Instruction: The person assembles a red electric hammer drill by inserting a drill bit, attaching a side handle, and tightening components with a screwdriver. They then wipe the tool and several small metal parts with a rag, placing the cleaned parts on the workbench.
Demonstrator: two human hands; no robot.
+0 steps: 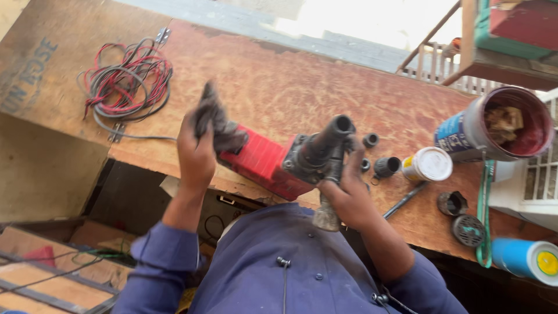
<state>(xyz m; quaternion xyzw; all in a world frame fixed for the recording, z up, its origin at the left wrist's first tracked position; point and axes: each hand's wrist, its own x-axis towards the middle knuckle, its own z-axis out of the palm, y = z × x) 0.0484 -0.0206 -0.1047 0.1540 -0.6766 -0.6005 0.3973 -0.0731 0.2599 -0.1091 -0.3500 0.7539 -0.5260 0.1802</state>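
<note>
Down at the bench edge, the left hand (196, 152) clenches a dark rag (216, 122) against the red power tool (273, 161), which lies on the wooden bench (290, 81). The right hand (347, 195) grasps the tool's grey nose. 2 small black caps (379, 154) sit just beside it.

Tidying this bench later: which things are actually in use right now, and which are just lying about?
In use: red power tool, dark rag in left hand, right hand on the tool's front.

Lying about: wire coil, white jar, paint can, black caps.
</note>
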